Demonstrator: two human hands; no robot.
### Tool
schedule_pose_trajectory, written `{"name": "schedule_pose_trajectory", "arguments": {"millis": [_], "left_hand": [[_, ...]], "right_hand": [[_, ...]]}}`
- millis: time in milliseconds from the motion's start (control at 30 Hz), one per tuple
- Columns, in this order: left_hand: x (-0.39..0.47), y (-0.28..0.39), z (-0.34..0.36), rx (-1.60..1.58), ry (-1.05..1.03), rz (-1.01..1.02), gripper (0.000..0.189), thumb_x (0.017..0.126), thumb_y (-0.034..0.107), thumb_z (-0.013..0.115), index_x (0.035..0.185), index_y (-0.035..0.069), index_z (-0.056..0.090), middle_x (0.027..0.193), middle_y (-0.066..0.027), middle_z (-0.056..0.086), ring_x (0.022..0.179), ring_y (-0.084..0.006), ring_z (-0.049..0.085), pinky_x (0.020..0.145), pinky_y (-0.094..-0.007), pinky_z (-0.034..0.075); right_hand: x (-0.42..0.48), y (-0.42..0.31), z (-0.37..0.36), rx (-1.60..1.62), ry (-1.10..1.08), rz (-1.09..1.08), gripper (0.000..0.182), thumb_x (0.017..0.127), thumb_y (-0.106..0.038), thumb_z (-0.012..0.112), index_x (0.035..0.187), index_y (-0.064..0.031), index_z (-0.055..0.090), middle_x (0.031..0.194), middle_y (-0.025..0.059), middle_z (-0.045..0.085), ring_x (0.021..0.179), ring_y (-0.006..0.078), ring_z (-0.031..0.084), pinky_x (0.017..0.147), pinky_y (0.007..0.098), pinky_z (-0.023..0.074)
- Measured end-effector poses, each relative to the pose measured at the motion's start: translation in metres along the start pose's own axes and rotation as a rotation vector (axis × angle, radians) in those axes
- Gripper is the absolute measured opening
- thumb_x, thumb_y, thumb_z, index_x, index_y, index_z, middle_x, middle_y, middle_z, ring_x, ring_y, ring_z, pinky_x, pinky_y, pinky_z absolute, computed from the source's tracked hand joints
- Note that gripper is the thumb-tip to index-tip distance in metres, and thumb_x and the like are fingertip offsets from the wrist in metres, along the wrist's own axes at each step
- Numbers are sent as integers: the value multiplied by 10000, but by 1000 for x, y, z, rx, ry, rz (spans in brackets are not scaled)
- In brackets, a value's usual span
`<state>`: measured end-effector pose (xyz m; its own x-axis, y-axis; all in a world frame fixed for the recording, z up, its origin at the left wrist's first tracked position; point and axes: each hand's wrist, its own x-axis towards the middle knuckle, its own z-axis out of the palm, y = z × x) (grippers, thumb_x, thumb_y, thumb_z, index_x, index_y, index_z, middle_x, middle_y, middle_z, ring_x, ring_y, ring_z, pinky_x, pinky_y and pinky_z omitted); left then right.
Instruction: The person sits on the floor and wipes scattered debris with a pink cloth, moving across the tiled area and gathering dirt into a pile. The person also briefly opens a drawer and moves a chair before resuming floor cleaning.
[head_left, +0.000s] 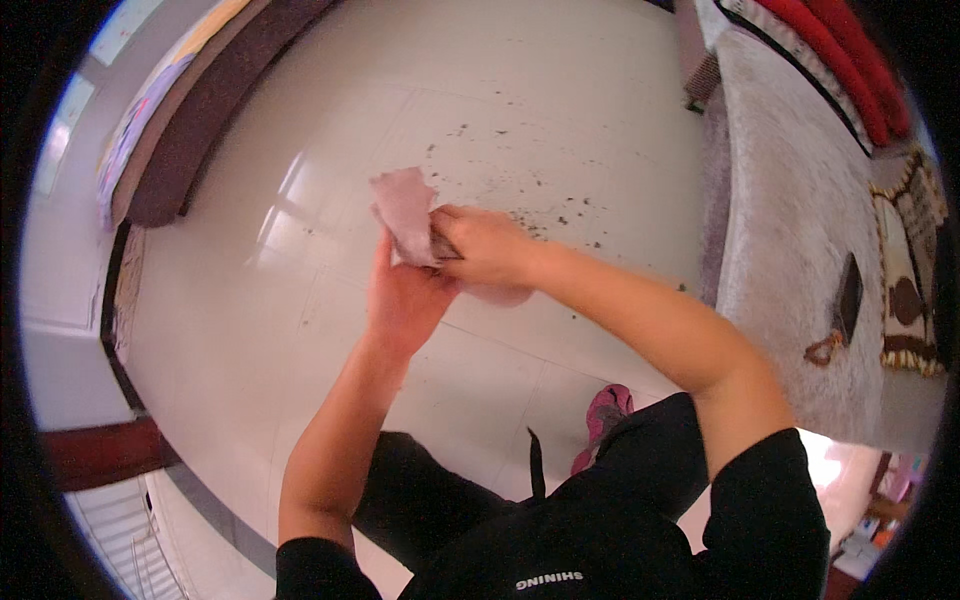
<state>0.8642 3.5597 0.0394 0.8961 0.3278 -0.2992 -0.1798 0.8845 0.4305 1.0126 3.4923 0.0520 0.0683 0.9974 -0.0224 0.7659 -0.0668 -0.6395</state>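
Note:
A sheet of pinkish tissue paper (406, 204) with ragged edges is held up over the tiled floor (360, 420). My left hand (409, 307) grips it from below, the thumb along its left side. At its right edge, my right hand (487, 241) has its fingers closed on the paper, where a dark, crumpled patch shows. Below my right hand is a pale pink rounded shape (502, 294), blurred and partly hidden, and I cannot tell what it is. Dark crumbs and smears (564, 219) lie scattered on the floor just beyond my right hand.
On the right stands a sofa with a pale plush cover (787, 187), a dark flat object with a brown strap (847, 307) on it. A dark upholstered piece of furniture (180, 150) borders the upper left. A white metal rack (124, 525) is at lower left. My pink shoe (606, 416) is on the floor.

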Motion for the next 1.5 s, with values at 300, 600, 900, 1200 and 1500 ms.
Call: {"name": "schedule_pose_trajectory", "arguments": {"millis": [300,600,900,1200,1500], "left_hand": [[-47,13,15,627,66,-157,598,936,414,422,1340,-16,328,1226,-204,496,1046,-261,551,929,-368,418],[-79,9,-15,949,126,-430,391,910,199,535,1250,24,457,1095,-139,587,981,-209,574,877,-343,436],[-95,-15,19,1052,226,-619,372,852,122,539,1183,-41,487,1074,-144,607,1011,-225,574,904,-351,427],[-74,-17,11,1683,-357,-540,467,736,60,654,1174,44,492,1066,-181,583,1004,-355,570,861,-411,469],[-82,-4,-3,1952,-540,-436,494,768,205,651,1200,48,471,1121,-155,550,992,-340,569,836,-417,476]], "right_hand": [[-7,110,0,1187,653,404,381,782,-196,639,1107,-15,557,1038,84,596,941,187,565,827,322,462],[-228,246,89,298,1290,1176,614,777,-186,594,1305,37,374,1266,196,476,1159,301,462,985,351,350],[-330,353,187,103,1574,1502,516,842,-184,557,1285,44,420,1254,231,508,1112,333,529,928,374,421],[-230,372,133,-254,1131,1420,289,838,-231,555,1105,-120,565,1029,173,541,966,361,550,780,457,461],[-106,306,96,473,1226,962,439,765,-187,615,1165,-15,560,1086,168,624,1021,314,583,871,391,442]]}}
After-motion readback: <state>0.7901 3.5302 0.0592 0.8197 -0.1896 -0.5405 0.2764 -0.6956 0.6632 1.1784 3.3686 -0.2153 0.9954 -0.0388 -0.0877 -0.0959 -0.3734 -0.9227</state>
